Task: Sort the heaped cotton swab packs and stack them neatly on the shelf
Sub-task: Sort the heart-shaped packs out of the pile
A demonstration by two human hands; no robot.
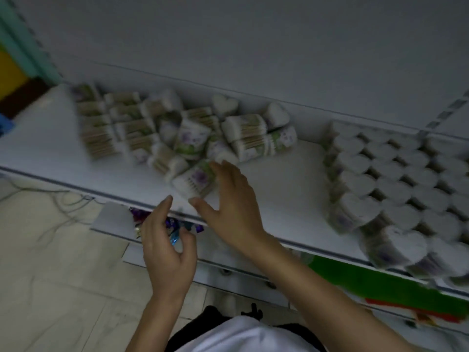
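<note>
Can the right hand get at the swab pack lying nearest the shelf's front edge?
Probably yes: the right hand is spread open right beside that pack, with nothing between them. Blur hides any contact.

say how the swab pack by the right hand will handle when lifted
Probably light: the pack shows thin sticks and cotton tips. Its printed film wrap may be slippery. Lying on its side by the right hand, it may slide when nudged.

Tiled floor [50,270], loose cables [64,199] — purple foil wrappers [137,214], green packaging [380,279]
</note>
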